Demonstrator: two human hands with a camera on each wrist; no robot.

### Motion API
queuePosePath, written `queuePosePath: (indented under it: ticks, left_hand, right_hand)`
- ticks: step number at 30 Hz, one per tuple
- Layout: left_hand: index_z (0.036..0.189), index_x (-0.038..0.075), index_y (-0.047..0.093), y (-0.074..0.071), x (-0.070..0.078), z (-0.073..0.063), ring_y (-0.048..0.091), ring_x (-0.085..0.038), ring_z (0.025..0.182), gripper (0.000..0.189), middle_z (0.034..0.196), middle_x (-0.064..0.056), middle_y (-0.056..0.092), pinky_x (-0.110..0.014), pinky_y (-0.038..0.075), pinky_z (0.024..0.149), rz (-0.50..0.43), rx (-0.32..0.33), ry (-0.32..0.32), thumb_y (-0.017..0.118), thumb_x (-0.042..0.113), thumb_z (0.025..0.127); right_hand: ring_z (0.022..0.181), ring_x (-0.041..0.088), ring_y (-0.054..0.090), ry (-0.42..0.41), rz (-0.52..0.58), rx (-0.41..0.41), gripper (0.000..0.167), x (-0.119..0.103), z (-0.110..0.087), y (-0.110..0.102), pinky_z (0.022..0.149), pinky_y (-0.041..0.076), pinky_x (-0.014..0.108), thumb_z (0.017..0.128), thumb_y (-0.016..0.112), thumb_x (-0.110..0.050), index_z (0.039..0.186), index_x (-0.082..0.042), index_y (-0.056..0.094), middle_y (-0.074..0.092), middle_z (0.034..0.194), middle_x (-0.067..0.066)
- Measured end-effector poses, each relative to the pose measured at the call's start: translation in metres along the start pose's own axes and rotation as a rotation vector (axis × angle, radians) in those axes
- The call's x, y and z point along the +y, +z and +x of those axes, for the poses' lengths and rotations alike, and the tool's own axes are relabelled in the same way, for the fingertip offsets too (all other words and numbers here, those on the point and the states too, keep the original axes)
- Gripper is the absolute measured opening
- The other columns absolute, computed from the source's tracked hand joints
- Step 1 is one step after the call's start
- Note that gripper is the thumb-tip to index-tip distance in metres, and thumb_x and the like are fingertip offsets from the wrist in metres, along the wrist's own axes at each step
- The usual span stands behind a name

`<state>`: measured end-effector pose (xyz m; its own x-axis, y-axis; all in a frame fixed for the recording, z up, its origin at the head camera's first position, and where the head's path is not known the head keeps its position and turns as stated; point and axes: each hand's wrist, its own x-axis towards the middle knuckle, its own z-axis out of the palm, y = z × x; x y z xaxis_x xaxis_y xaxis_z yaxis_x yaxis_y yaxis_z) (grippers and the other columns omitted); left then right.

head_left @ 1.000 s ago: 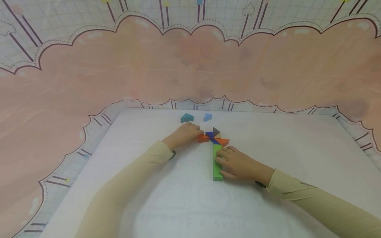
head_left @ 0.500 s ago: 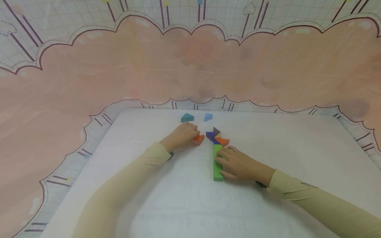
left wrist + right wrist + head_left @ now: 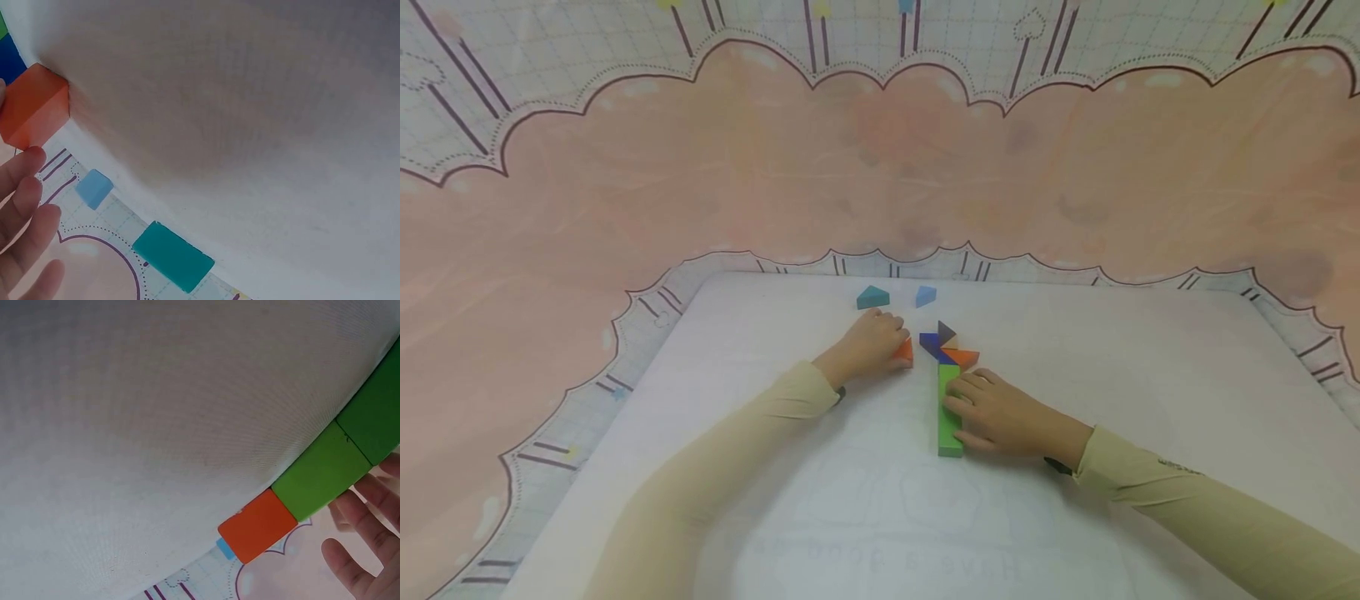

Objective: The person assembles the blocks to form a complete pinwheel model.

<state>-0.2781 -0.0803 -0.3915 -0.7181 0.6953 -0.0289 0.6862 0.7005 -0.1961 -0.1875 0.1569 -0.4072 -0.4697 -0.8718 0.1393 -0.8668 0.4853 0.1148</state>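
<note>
Well, from where I stand it all seems to come down to the narrow gap just off the left hand's point(image 3: 867, 343) fingertips. Its thumb and forefinger pinch an orange block point(image 3: 906, 354), drawn in close on it, while the other fingers hang free beside it. To the right of that pinch, and only just apart from the orange block, sit two blue blocks point(image 3: 929, 342) touching corner to corner, and the left hand is the nearer of the two to them. Which way the pinched block's long axis points I can't tell; the fingers cover too much of it.

The right hand point(image 3: 1000, 412) lies with its fingers loosely extended across a green strip point(image 3: 947, 429), thumb against the near part of its side. That strip's long axis runs from beneath those fingers away from the person, up to the lower blue block; from the right wrist I can see a seam splitting it in two. Just beyond the right fingertips is a second orange piece point(image 3: 962, 357), and past it a dark triangle point(image 3: 945, 333). Farther off, beyond the left fingers, are a teal block point(image 3: 873, 298) and a pale blue block point(image 3: 926, 296), touched by neither hand.
</note>
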Motion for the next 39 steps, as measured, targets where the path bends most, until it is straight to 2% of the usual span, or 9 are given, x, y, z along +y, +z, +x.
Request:
queuePosePath:
  ticks: [9, 18, 23, 30, 39]
  left_hand:
    - [0.113, 0.013, 0.063, 0.0001, -0.002, 0.0001, 0.057, -0.017, 0.094, 0.043, 0.1, -0.001, 0.064, -0.036, 0.043, 0.097, -0.019, -0.019, 0.016, 0.055, 0.049, 0.09]
    - [0.106, 0.015, 0.065, -0.002, -0.0042, -0.0033, 0.057, -0.016, 0.09, 0.033, 0.097, 0.0, 0.064, -0.033, 0.045, 0.093, -0.053, 0.015, 0.109, 0.061, 0.042, 0.089]
    - [0.107, 0.018, 0.066, -0.0032, -0.004, -0.0032, 0.058, -0.016, 0.091, 0.024, 0.098, 0.0, 0.065, -0.031, 0.047, 0.089, -0.069, 0.035, 0.145, 0.063, 0.033, 0.089]
    - [0.112, 0.02, 0.065, -0.0037, -0.0034, -0.0001, 0.055, -0.016, 0.094, 0.023, 0.101, -0.001, 0.063, -0.029, 0.046, 0.089, -0.022, 0.039, 0.147, 0.062, 0.016, 0.09]
    - [0.112, 0.017, 0.064, -0.0037, -0.0054, 0.0035, 0.055, -0.018, 0.098, 0.022, 0.103, -0.002, 0.063, -0.031, 0.045, 0.095, -0.008, 0.055, 0.136, 0.06, 0.011, 0.09]
  right_hand:
    - [0.114, 0.021, 0.052, -0.001, 0.0, 0.0, 0.034, 0.0012, 0.0001, 0.0015, 0.1, 0.042, 0.044, 0.091, 0.054, -0.038, 0.112, -0.013, 0.057, 0.059, 0.117, 0.004]
    - [0.114, 0.021, 0.052, 0.005, -0.001, -0.012, 0.034, 0.0001, 0.0001, 0.0011, 0.1, 0.042, 0.044, 0.091, 0.053, -0.039, 0.113, -0.013, 0.057, 0.059, 0.117, 0.004]
    - [0.114, 0.021, 0.052, 0.002, -0.001, -0.01, 0.034, 0.0003, -0.0001, 0.0011, 0.1, 0.042, 0.044, 0.091, 0.053, -0.038, 0.114, -0.013, 0.057, 0.059, 0.118, 0.004]
    - [0.115, 0.021, 0.052, 0.004, -0.002, -0.011, 0.035, 0.0013, -0.0004, 0.0025, 0.1, 0.042, 0.044, 0.091, 0.054, -0.038, 0.115, -0.013, 0.057, 0.059, 0.118, 0.004]
    - [0.115, 0.022, 0.052, -0.009, -0.006, 0.005, 0.036, 0.0017, -0.0007, 0.0033, 0.1, 0.043, 0.045, 0.091, 0.054, -0.038, 0.115, -0.012, 0.057, 0.059, 0.118, 0.005]
